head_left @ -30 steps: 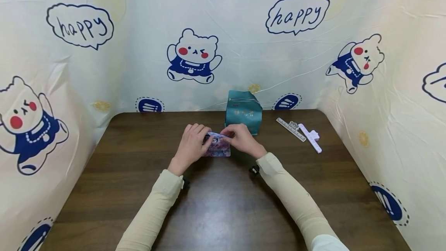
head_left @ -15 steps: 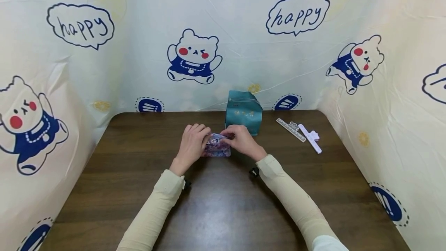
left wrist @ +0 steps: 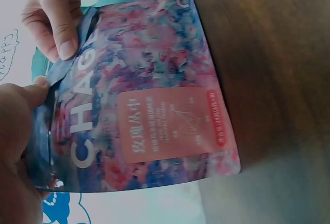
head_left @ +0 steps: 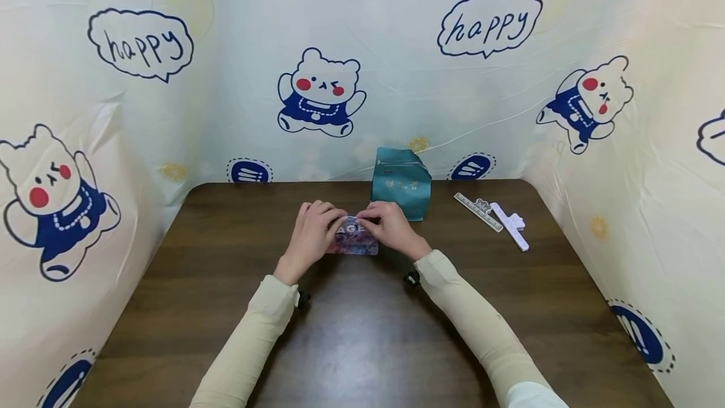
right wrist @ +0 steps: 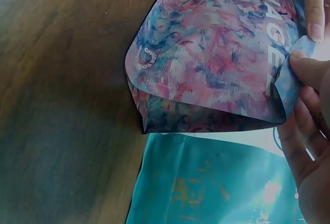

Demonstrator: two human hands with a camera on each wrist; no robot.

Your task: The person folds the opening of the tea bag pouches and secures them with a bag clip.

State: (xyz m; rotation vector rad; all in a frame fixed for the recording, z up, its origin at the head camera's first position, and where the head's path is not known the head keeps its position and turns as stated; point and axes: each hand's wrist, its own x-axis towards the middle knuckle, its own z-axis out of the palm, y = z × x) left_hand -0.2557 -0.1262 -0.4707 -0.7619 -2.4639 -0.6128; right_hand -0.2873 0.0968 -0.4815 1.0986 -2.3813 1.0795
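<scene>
A pouch [head_left: 355, 243] with a mottled pink, blue and purple print stands on the table between both hands. White letters run along its upper part, and a pink label [left wrist: 170, 126] with writing shows below them in the left wrist view. My left hand [head_left: 313, 232] pinches the top edge at the left, thumb on the near side. At the right, my right hand [head_left: 391, 225] pinches the same edge between thumb and fingers. In the right wrist view the top strip [right wrist: 291, 74] is folded over between the fingers, its pale underside showing.
A teal bag [head_left: 401, 184] stands upright just behind the right hand. Farther right lie a clear ruler-like strip clip [head_left: 478, 211] and a white strip clip [head_left: 510, 226]. A curtain printed with bears [head_left: 321, 93] hangs round the table [head_left: 351, 332].
More of the white lettering shows between my hands as the thumbs shift along the top edge. The head view has turned slightly left. The pouch stays in place on the table.
</scene>
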